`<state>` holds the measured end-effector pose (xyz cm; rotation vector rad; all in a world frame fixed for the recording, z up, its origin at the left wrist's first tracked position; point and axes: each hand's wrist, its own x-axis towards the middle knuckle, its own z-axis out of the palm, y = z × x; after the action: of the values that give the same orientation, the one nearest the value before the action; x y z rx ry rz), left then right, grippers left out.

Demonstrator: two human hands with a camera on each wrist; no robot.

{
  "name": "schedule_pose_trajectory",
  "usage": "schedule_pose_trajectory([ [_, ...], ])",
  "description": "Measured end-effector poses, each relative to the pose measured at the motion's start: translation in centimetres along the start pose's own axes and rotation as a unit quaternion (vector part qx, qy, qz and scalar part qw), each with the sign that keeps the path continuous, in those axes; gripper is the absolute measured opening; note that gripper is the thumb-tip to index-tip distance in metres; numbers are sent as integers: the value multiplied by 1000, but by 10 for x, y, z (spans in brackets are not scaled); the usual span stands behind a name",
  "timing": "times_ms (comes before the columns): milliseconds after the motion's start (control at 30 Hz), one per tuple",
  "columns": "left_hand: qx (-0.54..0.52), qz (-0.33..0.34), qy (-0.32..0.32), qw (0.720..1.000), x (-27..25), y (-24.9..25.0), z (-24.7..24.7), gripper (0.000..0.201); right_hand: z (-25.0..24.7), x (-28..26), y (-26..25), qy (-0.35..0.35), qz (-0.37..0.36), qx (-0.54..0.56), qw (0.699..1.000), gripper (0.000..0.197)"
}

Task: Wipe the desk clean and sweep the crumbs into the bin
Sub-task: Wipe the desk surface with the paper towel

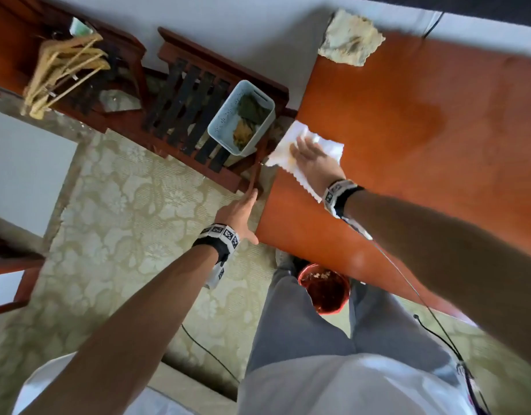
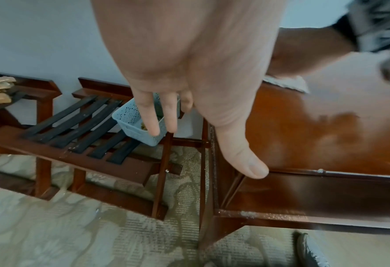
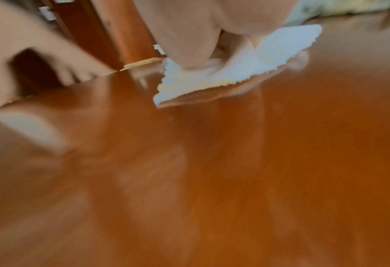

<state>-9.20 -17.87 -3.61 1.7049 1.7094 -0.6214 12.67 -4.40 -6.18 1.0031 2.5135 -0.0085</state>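
The orange-brown wooden desk (image 1: 408, 175) fills the right of the head view. My right hand (image 1: 310, 154) lies flat on a white cloth (image 1: 328, 149) and presses it down at the desk's left edge. In the right wrist view the cloth (image 3: 212, 79) lies spread under that hand (image 3: 189, 45). My left hand (image 1: 239, 209) is held open with straight fingers just off the desk's near left corner, holding nothing. A red bin (image 1: 324, 290) with crumbs inside stands on the floor under the desk, by my legs. A darker damp patch (image 1: 414, 121) shows on the desk.
A light blue perforated basket (image 1: 242, 116) with leafy scraps sits on a slatted wooden rack (image 1: 180, 109) just left of the desk. A crumpled stained rag (image 1: 349, 38) lies at the desk's far corner. Wooden hangers (image 1: 64, 64) lie far left. Patterned carpet (image 1: 123, 220) covers the floor.
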Motion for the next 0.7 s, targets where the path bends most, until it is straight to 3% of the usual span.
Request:
schedule_pose_trajectory([
  [133, -13, 15, 42, 999, -6, 4, -13, 159, 42, -71, -57, 90, -122, 126, 980, 70],
  [233, 34, 85, 58, 994, 3, 15, -30, 165, 55, -127, -75, 92, -193, 136, 967, 73],
  [333, 145, 150, 48, 977, 19, 28, -48, 171, 63, -145, -69, 88, -214, 143, 962, 70],
  [433, 207, 151, 47, 966, 31, 40, -56, 170, 66, -128, -51, 107, -181, 165, 964, 72],
  [500, 213, 143, 50, 965, 32, 45, -55, 169, 56, -105, -35, 110, -116, 186, 969, 70],
  [600, 205, 133, 43, 969, 32, 47, -51, 169, 41, -55, 9, 110, -34, 130, 985, 68],
  [700, 183, 134, 39, 973, 36, 47, -48, 169, 25, -3, 66, 68, 22, 85, 994, 74],
])
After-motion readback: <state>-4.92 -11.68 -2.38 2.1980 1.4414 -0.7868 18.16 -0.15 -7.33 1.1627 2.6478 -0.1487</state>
